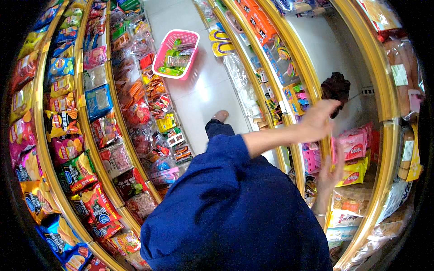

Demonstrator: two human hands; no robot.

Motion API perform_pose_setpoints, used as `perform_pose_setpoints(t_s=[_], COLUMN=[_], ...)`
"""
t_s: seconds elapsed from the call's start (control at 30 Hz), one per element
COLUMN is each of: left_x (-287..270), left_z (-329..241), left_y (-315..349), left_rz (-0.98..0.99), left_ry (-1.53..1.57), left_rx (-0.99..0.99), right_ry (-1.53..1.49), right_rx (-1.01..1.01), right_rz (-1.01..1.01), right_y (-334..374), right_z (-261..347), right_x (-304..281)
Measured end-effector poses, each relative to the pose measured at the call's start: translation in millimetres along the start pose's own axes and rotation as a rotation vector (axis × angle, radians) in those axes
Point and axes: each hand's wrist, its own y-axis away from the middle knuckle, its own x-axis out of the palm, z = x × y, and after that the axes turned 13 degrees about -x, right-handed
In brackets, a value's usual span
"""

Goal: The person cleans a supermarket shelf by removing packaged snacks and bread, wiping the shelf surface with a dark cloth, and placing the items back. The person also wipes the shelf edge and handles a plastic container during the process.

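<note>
My left hand [318, 119] reaches across to the right-hand shelves, its fingers closed on a crumpled dark cloth [335, 88]. The cloth bunches up over a bare grey stretch of shelf [355, 67]. Nearer to me, my right hand [331, 169] is raised with its fingers apart. Motion blurs it slightly, and it holds nothing that I can see. Beside it lie pink snack packets [352, 145] and a yellow packet [353, 171]. Clear bags of food [348, 203] sit on the same shelf, close to my right wrist.
On the aisle floor stands a pink basket [195, 47] holding green packages. Shelves of bagged snacks [97, 205] line the left side. Gold-coloured shelf edges [386, 153] run along the right. Yellow slippers [221, 49] lie on a low shelf, and my foot [221, 116] is in the aisle.
</note>
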Motion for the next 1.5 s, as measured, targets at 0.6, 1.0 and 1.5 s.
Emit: perform_pose_setpoints(t_s=[0.6, 1.0, 1.5], left_x=[-363, -496, -391], left_z=[38, -216, -311], left_y=[165, 17, 14], left_rz=[-0.519, 0.885, 2.37], left_ry=[0.293, 0.324, -0.059], left_rx=[-0.703, 0.375, 0.62], right_ry=[-0.153, -0.14, -0.163], right_rx=[0.152, 0.263, 0.746], right_rz=[0.715, 0.57, 0.691], right_y=[32, 23, 141], right_z=[81, 189, 245], right_x=[141, 203, 158])
